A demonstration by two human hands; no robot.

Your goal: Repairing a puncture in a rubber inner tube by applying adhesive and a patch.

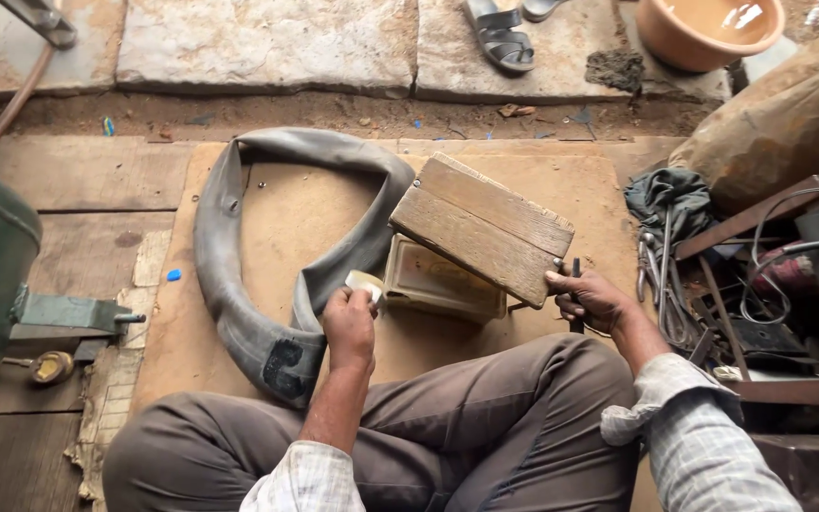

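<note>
While I sit cross-legged, my left hand [349, 327] is clenched around a small pale piece [366, 283], just beside the patched end of the grey inner tube [239, 284]. My right hand [588, 300] grasps the lower corner of the wooden board [482, 226], tilted over a yellowish box [440, 282]. Tube curves away across the brown mat [286, 218]. Beyond: tools [661, 275] to the right, then stone slabs [267, 43], a sandal [499, 36], an orange basin [708, 30].

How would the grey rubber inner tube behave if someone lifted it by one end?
The grey rubber inner tube lies flat and folded, so it would probably sag and flop. It looks light for its size. Deflated and creased, it seems unlikely to roll.
</note>
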